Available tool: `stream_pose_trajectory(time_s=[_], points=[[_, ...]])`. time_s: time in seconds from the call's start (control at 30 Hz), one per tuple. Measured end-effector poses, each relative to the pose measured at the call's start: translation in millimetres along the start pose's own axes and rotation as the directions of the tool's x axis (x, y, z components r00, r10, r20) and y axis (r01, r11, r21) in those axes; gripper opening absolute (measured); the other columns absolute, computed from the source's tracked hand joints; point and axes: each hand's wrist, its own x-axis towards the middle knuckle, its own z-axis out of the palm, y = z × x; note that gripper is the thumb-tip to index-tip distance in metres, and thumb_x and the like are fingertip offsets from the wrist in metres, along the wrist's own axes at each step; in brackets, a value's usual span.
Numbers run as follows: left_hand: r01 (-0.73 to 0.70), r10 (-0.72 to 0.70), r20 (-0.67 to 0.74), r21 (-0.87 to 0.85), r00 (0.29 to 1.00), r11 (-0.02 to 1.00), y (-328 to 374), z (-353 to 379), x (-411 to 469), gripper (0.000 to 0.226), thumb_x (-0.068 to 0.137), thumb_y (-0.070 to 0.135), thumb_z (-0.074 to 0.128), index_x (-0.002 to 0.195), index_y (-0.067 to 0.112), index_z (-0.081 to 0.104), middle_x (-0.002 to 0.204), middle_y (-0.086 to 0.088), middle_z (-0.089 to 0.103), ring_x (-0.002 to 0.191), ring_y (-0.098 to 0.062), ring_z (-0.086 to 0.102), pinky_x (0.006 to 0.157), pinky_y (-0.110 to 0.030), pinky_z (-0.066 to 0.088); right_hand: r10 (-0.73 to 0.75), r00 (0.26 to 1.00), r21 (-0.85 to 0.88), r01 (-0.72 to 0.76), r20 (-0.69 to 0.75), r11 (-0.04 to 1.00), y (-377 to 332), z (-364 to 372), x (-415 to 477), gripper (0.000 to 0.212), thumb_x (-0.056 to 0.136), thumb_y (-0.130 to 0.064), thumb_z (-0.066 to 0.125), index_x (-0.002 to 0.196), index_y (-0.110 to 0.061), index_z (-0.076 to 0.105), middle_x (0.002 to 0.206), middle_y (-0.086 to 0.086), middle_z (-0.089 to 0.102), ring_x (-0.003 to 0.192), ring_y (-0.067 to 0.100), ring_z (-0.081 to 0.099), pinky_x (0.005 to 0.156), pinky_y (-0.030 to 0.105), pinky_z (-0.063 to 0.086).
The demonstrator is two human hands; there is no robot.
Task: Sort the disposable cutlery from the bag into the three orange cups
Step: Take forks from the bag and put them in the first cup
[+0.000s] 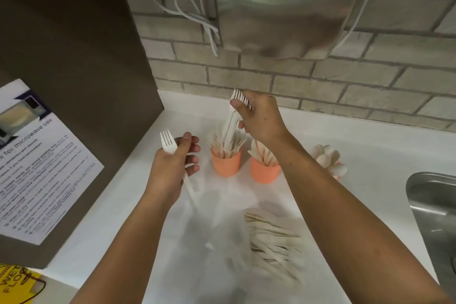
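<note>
While both bare forearms reach forward over a white table [370,136], each of the two hands grips plastic cutlery. The left hand [172,170] is closed around a single white fork [169,142], tines pointing up past the thumb and the handle slanting down below the palm. The right hand [259,118], farther forward and higher, clasps a bundle of white forks [238,103] near their tines, and the handles of the bundle dip into the left orange cup [225,164], which already stands full of forks.

Just below the right wrist, touching distance from that cup, stands a second orange cup [264,170] holding what look like knives. Beyond the right forearm, a third cup is almost hidden behind a cluster of white spoons [328,158]; only a sliver of orange shows.

Nearer the person, between the two forearms, lies a clear plastic bag [222,229], blurred, with a heap of pale cutlery [274,242] at its right side, close under the right forearm.

Further right of the right arm is the corner of a steel sink [434,205]. Left of the left hand rises a brown panel [74,81] bearing a printed microwave notice [37,168]. Ahead of the hands is a grey brick wall [320,81] with a steel dispenser [286,12] and white cables [197,15].
</note>
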Motion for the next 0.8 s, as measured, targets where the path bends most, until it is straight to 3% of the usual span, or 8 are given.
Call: stream_pose_trajectory(time_s=[0.13, 0.23, 0.33, 0.47, 0.57, 0.67, 0.73, 0.8], points=[[0.038, -0.04, 0.053, 0.028, 0.998, 0.999, -7, -6, 4, 0.03, 0.103, 0.037, 0.063, 0.098, 0.01, 0.076, 0.075, 0.0, 0.064, 0.059, -0.012, 0.055, 0.06, -0.029, 0.049, -0.02, 0.991, -0.193, 0.045, 0.129, 0.98, 12, 28, 12, 0.034, 0.103, -0.03, 0.061, 0.081, -0.005, 0.055, 0.064, 0.011, 0.058, 0.063, 0.032, 0.068, 0.054, 0.033, 0.036], [0.046, -0.053, 0.111, 0.068, 0.992, 0.997, -10, -5, 6, 0.03, 0.104, 0.036, 0.062, 0.097, 0.01, 0.076, 0.073, 0.0, 0.062, 0.058, -0.013, 0.053, 0.061, -0.03, 0.047, -0.02, 0.992, -0.267, 0.054, 0.127, 0.962, 22, 41, 15, 0.033, 0.101, -0.027, 0.063, 0.081, -0.002, 0.056, 0.058, 0.002, 0.048, 0.064, 0.031, 0.053, 0.059, 0.033, 0.027], [0.048, -0.057, 0.143, 0.063, 0.988, 0.997, -11, -2, 9, 0.03, 0.104, 0.035, 0.061, 0.098, 0.008, 0.075, 0.07, 0.0, 0.061, 0.057, -0.014, 0.051, 0.06, -0.031, 0.044, -0.043, 0.988, -0.338, 0.093, 0.151, 0.936, 34, 52, 16, 0.029, 0.101, -0.027, 0.065, 0.091, 0.001, 0.062, 0.071, 0.009, 0.056, 0.07, 0.033, 0.055, 0.063, 0.035, 0.038], [0.04, -0.058, 0.176, 0.104, 0.983, 0.994, -12, 1, 14, 0.03, 0.103, 0.034, 0.064, 0.103, 0.004, 0.071, 0.069, 0.0, 0.055, 0.054, -0.014, 0.044, 0.052, -0.027, 0.038, -0.132, 0.958, -0.52, 0.251, 0.254, 0.817, 42, 60, 13, 0.035, 0.098, -0.03, 0.068, 0.124, -0.006, 0.065, 0.111, 0.014, 0.06, 0.101, 0.034, 0.059, 0.084, 0.038, 0.048], [0.047, -0.068, 0.193, 0.113, 0.979, 0.992, -11, 3, 18, 0.022, 0.099, 0.03, 0.07, 0.105, 0.009, 0.066, 0.071, -0.004, 0.039, 0.054, -0.015, 0.031, 0.048, -0.029, 0.027, -0.244, 0.956, -0.528, 0.293, 0.164, 0.797, 46, 58, 4, 0.039, 0.093, -0.023, 0.074, 0.127, -0.006, 0.064, 0.113, 0.014, 0.058, 0.103, 0.034, 0.056, 0.081, 0.04, 0.052], [0.055, -0.077, 0.216, 0.105, 0.973, 0.993, -11, 6, 19, 0.02, 0.095, 0.026, 0.074, 0.106, 0.014, 0.063, 0.069, -0.003, 0.033, 0.055, -0.017, 0.026, 0.048, -0.029, 0.023, -0.239, 0.96, -0.551, 0.281, 0.148, 0.786, 54, 63, -5, 0.042, 0.09, -0.017, 0.075, 0.127, -0.004, 0.06, 0.114, 0.015, 0.057, 0.101, 0.035, 0.056, 0.077, 0.041, 0.054], [0.063, -0.083, 0.231, 0.096, 0.969, 0.993, -13, 7, 19, 0.019, 0.094, 0.024, 0.075, 0.105, 0.016, 0.062, 0.07, -0.004, 0.032, 0.056, -0.017, 0.025, 0.047, -0.028, 0.022, -0.228, 0.954, -0.607, 0.301, 0.197, 0.735, 59, 66, -11, 0.049, 0.091, -0.023, 0.073, 0.133, -0.005, 0.056, 0.117, 0.015, 0.056, 0.104, 0.036, 0.052, 0.082, 0.05, 0.053], [0.061, -0.081, 0.236, 0.09, 0.969, 0.994, -13, 8, 19, 0.018, 0.095, 0.022, 0.074, 0.105, 0.016, 0.061, 0.071, -0.004, 0.031, 0.056, -0.017, 0.024, 0.046, -0.027, 0.021, -0.232, 0.956, -0.608, 0.295, 0.181, 0.737, 57, 63, -16, 0.062, 0.092, -0.033, 0.069, 0.144, -0.008, 0.048, 0.128, 0.014, 0.051, 0.112, 0.035, 0.048, 0.089, 0.05, 0.051]])
